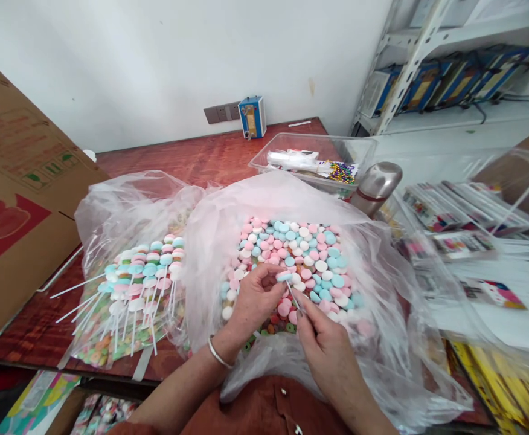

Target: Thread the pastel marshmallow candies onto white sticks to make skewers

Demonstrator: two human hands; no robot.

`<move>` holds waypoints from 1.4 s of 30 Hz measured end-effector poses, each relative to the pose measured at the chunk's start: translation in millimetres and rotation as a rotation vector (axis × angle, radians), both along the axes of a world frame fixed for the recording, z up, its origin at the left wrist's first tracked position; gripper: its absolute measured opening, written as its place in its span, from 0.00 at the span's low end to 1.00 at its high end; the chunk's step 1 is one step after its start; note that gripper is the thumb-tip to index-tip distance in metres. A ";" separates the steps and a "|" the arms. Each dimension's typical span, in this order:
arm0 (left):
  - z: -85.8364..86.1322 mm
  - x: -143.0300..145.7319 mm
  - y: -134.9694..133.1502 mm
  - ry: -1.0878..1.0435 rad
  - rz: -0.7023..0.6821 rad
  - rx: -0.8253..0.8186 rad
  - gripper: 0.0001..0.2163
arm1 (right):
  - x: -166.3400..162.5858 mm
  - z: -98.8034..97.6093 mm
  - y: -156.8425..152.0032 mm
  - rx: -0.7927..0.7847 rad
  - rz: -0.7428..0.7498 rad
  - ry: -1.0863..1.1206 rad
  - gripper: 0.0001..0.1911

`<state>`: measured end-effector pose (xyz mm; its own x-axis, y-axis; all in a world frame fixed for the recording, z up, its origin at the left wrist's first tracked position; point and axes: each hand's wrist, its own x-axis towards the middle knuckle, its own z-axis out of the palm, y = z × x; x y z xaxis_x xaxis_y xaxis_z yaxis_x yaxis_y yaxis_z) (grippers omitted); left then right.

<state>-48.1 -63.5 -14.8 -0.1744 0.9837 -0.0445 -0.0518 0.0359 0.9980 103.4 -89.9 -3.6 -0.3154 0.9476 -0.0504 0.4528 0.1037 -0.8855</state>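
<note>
My left hand (256,302), with a bangle at the wrist, pinches a pale blue and pink candy disc (284,277) between thumb and fingers. Its tip meets a thin white stick (293,295), gripped by my right hand (323,341); whether the stick has gone into the candy I cannot tell. Both hands are over an opened clear plastic bag (214,211) full of loose pink, white and blue candy discs (322,266). To the left, stacked candies on sticks (144,272) lie in a heap on another plastic bag (105,205) with small coloured rings inside.
A cardboard box (24,181) stands at the left. Behind the bags are a clear plastic bin (264,158), a steel flask (377,184) and a small blue device (252,118) by the wall socket. Packets of cards (455,205) and white sticks lie at right, beneath metal shelving (409,66).
</note>
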 end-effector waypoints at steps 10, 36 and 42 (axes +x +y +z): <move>-5.0 -25.6 -15.6 0.325 -0.188 -0.008 0.18 | -13.8 -10.5 22.3 -0.049 -0.042 0.096 0.09; -13.8 -43.6 -36.9 1.139 -0.057 0.101 0.04 | 4.3 -13.9 -1.5 -0.119 0.219 -0.332 0.08; -9.6 -45.3 -33.7 1.038 -0.043 0.007 0.08 | -2.6 -10.3 8.2 -0.027 0.245 -0.414 0.09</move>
